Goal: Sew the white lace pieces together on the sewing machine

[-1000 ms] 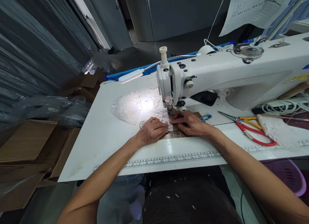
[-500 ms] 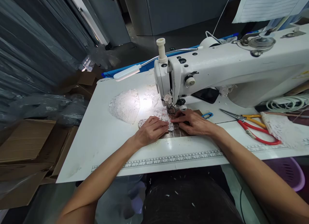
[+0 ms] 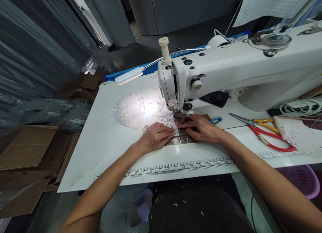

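ruler numbers along table edge [image 3: 176, 168]

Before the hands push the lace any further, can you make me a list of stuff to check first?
1. Left hand flat on the lace piece: ok.
2. Right hand flat beside it, fingertips pointing at the left hand: ok.
3. Fingers away from the needle area under the sewing machine head: not ok, the right fingertips sit close to the presser foot.
4. Lamp lighting the work: ok.
5. Scissors out of the hands' way, off to the right: ok.
6. Thread through the needle: cannot tell, too small.
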Available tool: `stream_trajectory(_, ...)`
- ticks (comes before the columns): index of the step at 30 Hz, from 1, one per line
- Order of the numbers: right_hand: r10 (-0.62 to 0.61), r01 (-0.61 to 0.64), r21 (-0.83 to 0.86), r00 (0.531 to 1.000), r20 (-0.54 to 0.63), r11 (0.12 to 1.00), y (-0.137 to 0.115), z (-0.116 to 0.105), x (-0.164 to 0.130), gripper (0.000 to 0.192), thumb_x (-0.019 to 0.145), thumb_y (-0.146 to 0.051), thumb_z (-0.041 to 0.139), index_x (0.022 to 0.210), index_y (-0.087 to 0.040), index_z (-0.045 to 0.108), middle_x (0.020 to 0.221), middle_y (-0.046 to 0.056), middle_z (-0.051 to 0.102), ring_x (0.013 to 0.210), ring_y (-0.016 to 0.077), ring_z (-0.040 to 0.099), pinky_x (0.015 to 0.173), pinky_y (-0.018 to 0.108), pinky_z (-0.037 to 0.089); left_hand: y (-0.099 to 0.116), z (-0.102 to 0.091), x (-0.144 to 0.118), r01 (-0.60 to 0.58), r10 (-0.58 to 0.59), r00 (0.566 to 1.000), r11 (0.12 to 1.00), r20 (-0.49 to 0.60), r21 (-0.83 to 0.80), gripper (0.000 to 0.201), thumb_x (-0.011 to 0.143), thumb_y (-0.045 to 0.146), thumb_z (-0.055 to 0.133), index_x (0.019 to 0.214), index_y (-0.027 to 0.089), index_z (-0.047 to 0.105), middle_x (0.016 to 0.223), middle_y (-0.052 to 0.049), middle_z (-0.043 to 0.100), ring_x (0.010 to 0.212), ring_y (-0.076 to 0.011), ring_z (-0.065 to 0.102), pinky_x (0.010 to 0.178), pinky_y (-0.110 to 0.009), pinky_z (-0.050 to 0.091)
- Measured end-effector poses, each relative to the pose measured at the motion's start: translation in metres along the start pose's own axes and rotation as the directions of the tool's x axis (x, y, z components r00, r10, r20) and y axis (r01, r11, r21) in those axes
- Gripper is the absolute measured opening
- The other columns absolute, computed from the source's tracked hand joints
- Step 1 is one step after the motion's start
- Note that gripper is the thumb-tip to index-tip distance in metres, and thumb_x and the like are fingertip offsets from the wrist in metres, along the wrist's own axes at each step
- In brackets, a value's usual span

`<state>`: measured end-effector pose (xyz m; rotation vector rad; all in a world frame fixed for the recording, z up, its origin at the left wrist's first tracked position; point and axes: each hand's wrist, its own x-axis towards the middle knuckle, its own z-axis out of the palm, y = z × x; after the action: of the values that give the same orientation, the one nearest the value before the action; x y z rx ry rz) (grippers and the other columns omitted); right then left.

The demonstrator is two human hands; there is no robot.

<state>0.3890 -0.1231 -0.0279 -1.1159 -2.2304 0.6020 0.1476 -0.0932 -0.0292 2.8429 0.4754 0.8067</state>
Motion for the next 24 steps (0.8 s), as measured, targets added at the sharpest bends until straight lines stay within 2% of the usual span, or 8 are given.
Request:
stream_trajectory(4, -0.039, 0.036, 0.027, 0.996, 0.082, 0.999, -0.004, -0.004, -0.001, 0.034, 0.08, -0.013, 0.052, 0.101, -0.026, 0.075, 0.104, 0.005, 0.066, 0.094, 0.0205, 0.061, 0.087, 0.039, 0.048, -0.001, -0.002, -0.001, 0.049, -0.051, 0.998, 0.996, -0.032, -0.068, 0.01, 0.091, 0.019, 0.059, 0.093, 0.016, 0.068, 0.096, -0.007, 0.073, 0.086, -0.0165, 0.069, 0.076, -0.033, 0.055)
stream_trajectory(8, -0.097, 0.105, -0.035, 0.98, 0.171, 0.994, -0.012, -0.005, -0.003, 0.037, 0.08, -0.016, 0.055, 0.108, -0.033, 0.072, 0.105, 0.005, 0.064, 0.1, 0.0235, 0.057, 0.091, 0.045, 0.043, 0.001, 0.0, -0.001, 0.057, -0.06, 0.996, 0.997, -0.067, -0.053, 0.009, 0.091, 0.018, 0.058, 0.092, 0.015, 0.066, 0.098, -0.007, 0.073, 0.085, -0.0158, 0.069, 0.075, -0.033, 0.054)
stream_trajectory(15, -0.081, 0.1, -0.097, 0.98, 0.18, 0.99, -0.015, -0.001, -0.005, 0.038, 0.081, -0.015, 0.053, 0.11, -0.034, 0.071, 0.104, 0.006, 0.06, 0.102, 0.0233, 0.055, 0.094, 0.047, 0.039, 0.003, 0.002, -0.002, -0.002, 0.007, 0.999, 0.993, -0.044, 0.12, 0.007, 0.091, 0.018, 0.057, 0.087, 0.017, 0.064, 0.1, -0.005, 0.071, 0.077, -0.0132, 0.065, 0.077, -0.034, 0.05)
stream_trajectory(24, -0.078, 0.094, -0.075, 0.979, 0.189, 0.993, -0.012, -0.001, -0.004, 0.038, 0.081, -0.016, 0.054, 0.109, -0.034, 0.072, 0.106, 0.006, 0.06, 0.102, 0.0232, 0.055, 0.092, 0.046, 0.041, 0.003, 0.003, -0.004, -0.056, 0.066, 0.996, 0.986, -0.056, 0.158, 0.006, 0.091, 0.016, 0.057, 0.089, 0.016, 0.063, 0.098, -0.004, 0.072, 0.085, -0.0146, 0.066, 0.082, -0.035, 0.051)
